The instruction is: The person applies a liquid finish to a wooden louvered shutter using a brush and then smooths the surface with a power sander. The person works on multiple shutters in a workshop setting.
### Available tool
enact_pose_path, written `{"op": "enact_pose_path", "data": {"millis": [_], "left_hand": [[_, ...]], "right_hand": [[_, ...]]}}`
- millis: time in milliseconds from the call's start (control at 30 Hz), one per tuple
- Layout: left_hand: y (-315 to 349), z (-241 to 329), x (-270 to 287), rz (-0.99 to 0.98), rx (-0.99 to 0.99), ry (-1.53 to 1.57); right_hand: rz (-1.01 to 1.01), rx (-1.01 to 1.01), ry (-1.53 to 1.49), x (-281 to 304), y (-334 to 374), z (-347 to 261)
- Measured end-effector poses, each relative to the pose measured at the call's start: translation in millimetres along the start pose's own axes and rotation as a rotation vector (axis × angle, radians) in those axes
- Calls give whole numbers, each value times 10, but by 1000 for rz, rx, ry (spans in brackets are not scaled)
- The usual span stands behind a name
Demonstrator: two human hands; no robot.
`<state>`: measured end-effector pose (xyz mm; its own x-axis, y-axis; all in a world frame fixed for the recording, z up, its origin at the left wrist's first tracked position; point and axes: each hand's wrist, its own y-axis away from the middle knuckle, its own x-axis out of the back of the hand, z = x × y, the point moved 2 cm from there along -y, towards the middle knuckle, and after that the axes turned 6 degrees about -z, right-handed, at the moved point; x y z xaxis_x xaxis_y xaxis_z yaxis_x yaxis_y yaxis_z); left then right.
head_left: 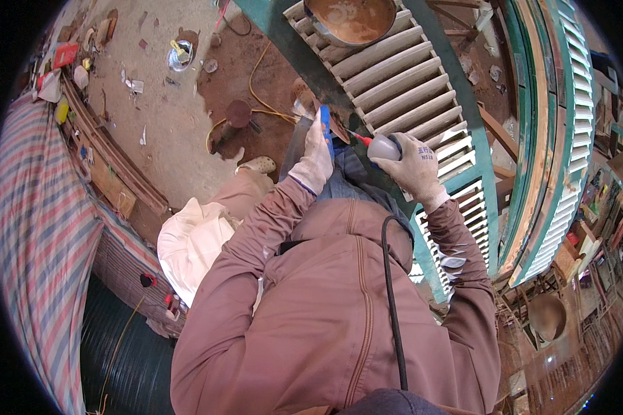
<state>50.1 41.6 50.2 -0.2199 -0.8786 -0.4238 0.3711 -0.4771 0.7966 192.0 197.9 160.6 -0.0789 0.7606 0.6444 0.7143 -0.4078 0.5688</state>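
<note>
My left hand (311,160), in a pale work glove, is closed around a narrow blue object (326,124) held up in front of my lap; its kind is not clear. A brown flat piece (338,129) shows just beyond it. In my right hand (414,166), also gloved, is a pale squeeze bottle (383,147). The bottle tilts left, its red nozzle (363,140) and thin tip pointing toward the blue object, apart from my left glove. Right beside the bottle lies a green-framed louvred shutter (401,76) with pale slats.
A metal bowl (351,40) with brown residue rests on the shutter's far end. More green shutters (571,131) stand at the right. A yellow cable (256,72) crosses the floor near a round brown object (238,113). Behind me at left, another person (194,238) is partly visible beside striped sheeting (41,207).
</note>
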Motion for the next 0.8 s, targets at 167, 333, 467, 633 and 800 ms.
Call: {"op": "enact_pose_path", "data": {"millis": [167,333,467,633,800], "left_hand": [[-142,-51,65,-41,2,34],[-49,-10,-21,-5,-47,23],[24,55,-82,-8,-20,-1],[-40,-4,-29,17,-52,17],[-77,-12,-26,-3,-25,76]], "right_hand": [[-3,20,-12,66,-120,-95],[-11,22,17,72,-195,-105],[16,9,34,39,-83,-44],[17,27,13,-16,-7,-38],[4,27,8,19,-109,-141]]}}
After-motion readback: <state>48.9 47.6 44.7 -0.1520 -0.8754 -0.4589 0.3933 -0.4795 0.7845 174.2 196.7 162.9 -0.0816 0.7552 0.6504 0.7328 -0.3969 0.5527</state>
